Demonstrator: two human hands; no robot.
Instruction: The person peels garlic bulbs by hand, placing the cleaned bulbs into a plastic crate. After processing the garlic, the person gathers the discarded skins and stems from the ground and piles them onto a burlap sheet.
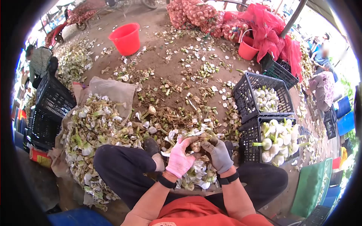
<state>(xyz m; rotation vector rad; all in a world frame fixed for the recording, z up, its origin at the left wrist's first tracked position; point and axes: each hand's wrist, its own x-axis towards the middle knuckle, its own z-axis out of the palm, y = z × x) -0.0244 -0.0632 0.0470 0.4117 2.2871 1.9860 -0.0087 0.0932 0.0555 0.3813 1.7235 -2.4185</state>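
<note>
A garlic bulb [195, 146] sits between the two hands, above the lap and just beyond a heap of papery skins [197, 175] lying between the legs. The left hand [180, 158], in a pinkish glove, pinches the bulb from its side. The right hand [219, 155], in a grey glove, is bent inward with its thumb close against the bulb's other side; whether it grips the bulb or some tool, I cannot tell. The step in hand looks like stripping off loose outer layers. The next move seems to call for a steady left hold while the right works the dry skin or stalk away without bruising the cloves.

Near the right knee stands a black crate [249, 145] of pale, cleaned garlic [277, 139], with a second crate [243, 92] of bulbs just beyond. To the left, husks and leaves [85, 139] are piled partly over a cloth [113, 94].

The fingertips and the bulb's underside are hidden, the shoes are partly covered, and the lens's dark rim cuts off the far sides, where other people appear small and blurred.
</note>
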